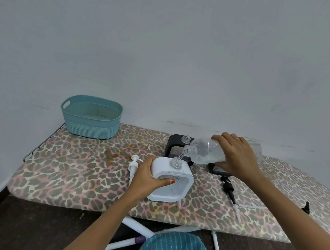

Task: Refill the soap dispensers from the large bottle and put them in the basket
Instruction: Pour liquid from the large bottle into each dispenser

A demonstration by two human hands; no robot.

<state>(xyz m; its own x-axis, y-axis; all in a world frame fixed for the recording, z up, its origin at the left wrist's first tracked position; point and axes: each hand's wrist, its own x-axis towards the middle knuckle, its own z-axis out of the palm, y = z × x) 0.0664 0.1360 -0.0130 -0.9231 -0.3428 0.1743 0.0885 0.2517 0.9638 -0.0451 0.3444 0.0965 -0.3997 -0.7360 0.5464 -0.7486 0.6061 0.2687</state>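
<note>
Leopard-print ironing board (74, 172) over dark floor (39, 225), against a pale grey wall (174, 54). Left hand (146, 174) grips the white soap dispenser (160, 165), neck upward; right hand (236, 154) wraps the clear large bottle (204, 151), nearly level, mouth pointing left at that neck. Black dispenser (174, 144) behind; teal basket (92, 129) at the far-left corner.

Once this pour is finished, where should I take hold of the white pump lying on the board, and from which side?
Pinch the white pump at its thick collar just under the head, coming down from above and the left. It lies flat on the ironing board, thin tube trailing toward you, and the left hand holding the white dispenser crowds its right side.
</note>
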